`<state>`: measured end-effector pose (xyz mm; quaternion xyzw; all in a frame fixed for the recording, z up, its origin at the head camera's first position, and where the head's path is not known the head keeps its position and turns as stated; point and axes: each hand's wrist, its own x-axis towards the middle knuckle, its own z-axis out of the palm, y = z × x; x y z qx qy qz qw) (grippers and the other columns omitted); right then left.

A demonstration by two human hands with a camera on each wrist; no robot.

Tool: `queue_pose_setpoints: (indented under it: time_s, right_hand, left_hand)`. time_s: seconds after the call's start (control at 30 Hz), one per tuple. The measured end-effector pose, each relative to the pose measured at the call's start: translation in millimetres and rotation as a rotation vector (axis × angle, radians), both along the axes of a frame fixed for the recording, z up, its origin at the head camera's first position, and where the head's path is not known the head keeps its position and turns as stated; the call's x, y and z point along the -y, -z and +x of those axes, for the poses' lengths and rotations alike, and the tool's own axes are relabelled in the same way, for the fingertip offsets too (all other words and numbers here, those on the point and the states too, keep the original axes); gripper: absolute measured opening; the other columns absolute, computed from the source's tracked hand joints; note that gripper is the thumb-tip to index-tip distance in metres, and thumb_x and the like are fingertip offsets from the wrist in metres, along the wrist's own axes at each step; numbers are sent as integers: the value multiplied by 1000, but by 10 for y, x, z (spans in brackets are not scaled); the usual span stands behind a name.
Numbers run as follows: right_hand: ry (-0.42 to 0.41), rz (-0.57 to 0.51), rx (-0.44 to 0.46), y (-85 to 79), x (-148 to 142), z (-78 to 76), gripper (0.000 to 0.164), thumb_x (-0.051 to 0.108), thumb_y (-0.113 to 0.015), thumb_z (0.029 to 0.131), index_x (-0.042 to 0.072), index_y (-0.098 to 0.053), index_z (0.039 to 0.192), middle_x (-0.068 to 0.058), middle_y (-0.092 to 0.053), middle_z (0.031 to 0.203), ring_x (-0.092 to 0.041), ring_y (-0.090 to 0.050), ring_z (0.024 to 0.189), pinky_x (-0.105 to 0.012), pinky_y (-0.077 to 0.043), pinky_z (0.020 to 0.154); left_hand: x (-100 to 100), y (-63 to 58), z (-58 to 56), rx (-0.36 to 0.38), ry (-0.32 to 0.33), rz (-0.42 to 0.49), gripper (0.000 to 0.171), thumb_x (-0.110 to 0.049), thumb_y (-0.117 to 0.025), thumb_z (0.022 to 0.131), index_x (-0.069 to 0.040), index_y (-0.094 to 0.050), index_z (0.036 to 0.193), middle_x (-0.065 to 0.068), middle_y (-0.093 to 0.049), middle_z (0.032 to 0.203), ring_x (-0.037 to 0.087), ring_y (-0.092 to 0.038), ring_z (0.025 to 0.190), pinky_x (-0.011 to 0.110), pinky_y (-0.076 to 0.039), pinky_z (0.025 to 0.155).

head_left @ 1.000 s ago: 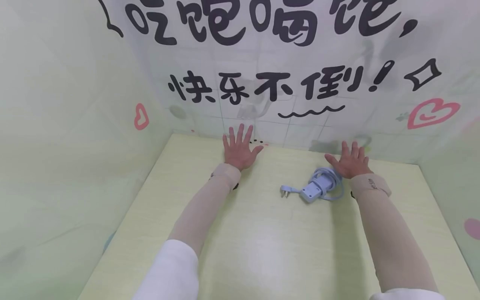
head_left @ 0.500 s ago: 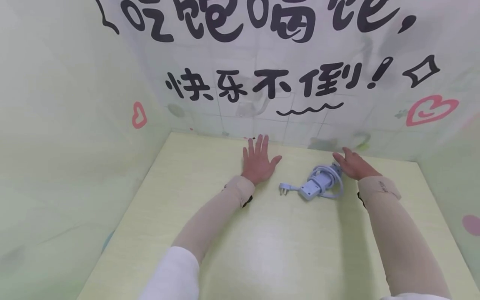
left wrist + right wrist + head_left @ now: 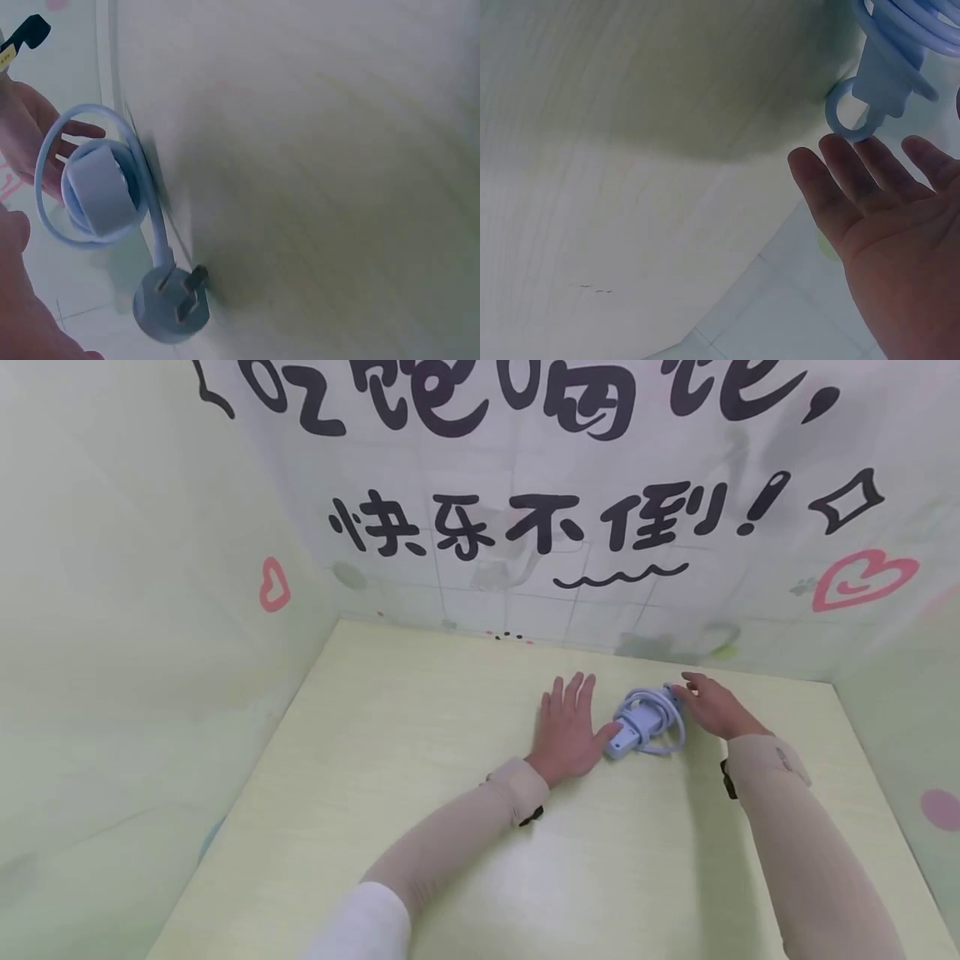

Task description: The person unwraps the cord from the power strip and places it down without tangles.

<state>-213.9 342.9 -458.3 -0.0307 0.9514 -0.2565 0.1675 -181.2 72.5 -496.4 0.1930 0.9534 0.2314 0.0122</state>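
A light-blue power strip (image 3: pixel 639 725) with its cord wound round it lies on the table right of centre. My left hand (image 3: pixel 567 735) is beside it on the left, fingers spread and thumb at the strip's near end. In the head view that hand hides the plug (image 3: pixel 172 304), which the left wrist view shows with its prongs out. On the other side my right hand (image 3: pixel 716 706) reaches the strip's far end with its fingers slightly bent. In the right wrist view those fingertips (image 3: pixel 832 146) are at a small hanging ring (image 3: pixel 832 112); firm contact is unclear.
The pale wood-look table (image 3: pixel 420 693) ends at a back wall (image 3: pixel 420 602) covered with printed lettering. A pale side wall (image 3: pixel 150 652) stands at the left, another (image 3: pixel 900 718) at the right.
My left hand has moved right and nearer, from the table's back edge to the power strip. The right hand has shifted slightly right and turned inward, its fingers less spread. The strip has barely moved.
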Motion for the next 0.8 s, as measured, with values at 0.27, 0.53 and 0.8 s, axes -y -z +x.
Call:
queue_pose_setpoints:
  time_s: [0.27, 0.53, 0.8]
  right_hand:
    - [-28, -15, -76, 151, -14, 15, 68, 36, -35, 111, -19, -28, 150, -45, -34, 149, -60, -35, 138, -68, -29, 116]
    - [-26, -23, -100, 210, -15, 27, 64, 32, -36, 111, -19, -31, 148, -46, -39, 145, -60, -45, 130, -68, -36, 112]
    - [-26, -12, -96, 243, 1, 62, 62, 30, -36, 111, -20, -31, 148, -47, -40, 143, -59, -49, 126, -68, -40, 109]
  left_hand:
    - [-177, 80, 152, -24, 17, -39, 84, -69, -44, 99, -13, -26, 159, 8, -40, 159, 33, -28, 154, 53, -24, 126]
    - [-246, 162, 202, -69, 23, -123, 69, -69, -44, 98, -14, -48, 139, 3, -53, 130, 20, -46, 129, 50, -28, 120]
    - [-248, 222, 213, -71, 34, -145, 59, -65, -46, 100, -15, -56, 129, 1, -58, 129, 20, -49, 129, 55, -25, 123]
